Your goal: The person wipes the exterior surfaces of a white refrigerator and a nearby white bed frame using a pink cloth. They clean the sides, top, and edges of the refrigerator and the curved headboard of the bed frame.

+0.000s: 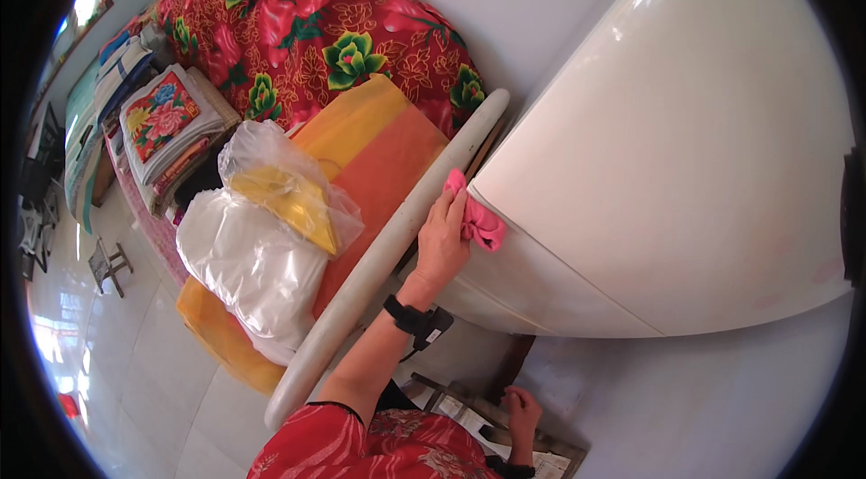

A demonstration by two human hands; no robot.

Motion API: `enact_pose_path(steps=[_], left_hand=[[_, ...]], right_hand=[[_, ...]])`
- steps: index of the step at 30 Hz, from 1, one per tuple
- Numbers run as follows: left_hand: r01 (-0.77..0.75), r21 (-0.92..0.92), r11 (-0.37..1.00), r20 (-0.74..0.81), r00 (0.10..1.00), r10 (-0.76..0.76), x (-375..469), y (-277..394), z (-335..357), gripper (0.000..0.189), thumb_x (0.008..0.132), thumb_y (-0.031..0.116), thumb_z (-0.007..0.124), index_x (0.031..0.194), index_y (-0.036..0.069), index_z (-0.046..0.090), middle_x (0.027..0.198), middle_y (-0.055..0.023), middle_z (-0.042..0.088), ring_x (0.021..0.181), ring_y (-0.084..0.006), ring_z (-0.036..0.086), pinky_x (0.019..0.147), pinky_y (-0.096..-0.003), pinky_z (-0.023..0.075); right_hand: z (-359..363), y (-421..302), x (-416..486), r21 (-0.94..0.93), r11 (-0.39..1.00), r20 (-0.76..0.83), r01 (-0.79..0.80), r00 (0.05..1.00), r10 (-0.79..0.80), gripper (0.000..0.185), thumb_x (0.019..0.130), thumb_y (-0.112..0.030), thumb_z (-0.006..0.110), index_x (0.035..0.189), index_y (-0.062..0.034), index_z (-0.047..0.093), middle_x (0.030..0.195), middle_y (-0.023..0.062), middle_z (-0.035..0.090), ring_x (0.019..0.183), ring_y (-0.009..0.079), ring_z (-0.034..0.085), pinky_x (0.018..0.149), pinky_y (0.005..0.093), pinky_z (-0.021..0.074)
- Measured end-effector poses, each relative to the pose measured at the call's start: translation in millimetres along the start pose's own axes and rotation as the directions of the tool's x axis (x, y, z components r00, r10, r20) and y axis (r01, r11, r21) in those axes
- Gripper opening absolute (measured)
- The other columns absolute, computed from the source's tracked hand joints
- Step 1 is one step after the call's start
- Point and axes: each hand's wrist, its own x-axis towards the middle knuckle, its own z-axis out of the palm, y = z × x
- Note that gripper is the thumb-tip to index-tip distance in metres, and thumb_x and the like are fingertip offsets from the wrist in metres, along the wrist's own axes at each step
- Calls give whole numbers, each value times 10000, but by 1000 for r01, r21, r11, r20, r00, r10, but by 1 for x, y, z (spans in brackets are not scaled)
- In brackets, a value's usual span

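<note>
My left hand [443, 235] holds a pink cloth [482, 223] against the lower edge of a large, glossy cream-white cabinet or appliance [649, 141]. A dark strap with a small device [419, 322] sits around that wrist. A thin seam crosses the white body just beside the cloth. Low in the view, my right hand [523, 411] hangs near a wooden stool or frame [500, 425] with papers on it; its fingers are curled, and whether they hold anything cannot be told.
A long pale rail [392, 249] runs along a bed just left of my forearm. On the bed lie a red floral quilt [298, 26], orange fabric [379, 181], plastic-wrapped bundles [250, 262] and folded textiles [169, 120]. A small folding stool [108, 266] stands on the tiled floor.
</note>
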Motion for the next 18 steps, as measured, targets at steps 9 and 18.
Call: enact_pose_path(steps=[9, 18], left_hand=[[-74, -217, 973, -152, 988, 41, 25, 28, -3, 513, 688, -100, 643, 1180, 15, 555, 1237, -216, 524, 1084, -426, 556, 875, -436, 506], [-67, -164, 984, -107, 993, 50, 15, 37, -16, 476, 659, -67, 684, 1113, 32, 580, 1214, -192, 535, 1046, -400, 569, 841, -435, 499]], right_hand=[[8, -6, 6, -19, 998, 65, 64, 996, -62, 173, 946, -98, 571, 1040, -6, 685, 936, 53, 696, 808, 136, 677, 737, 260, 509], [2, -19, 1, -9, 999, 33, 50, 998, -50, 165, 946, -84, 569, 1033, -10, 688, 924, 53, 697, 800, 125, 679, 711, 263, 510]])
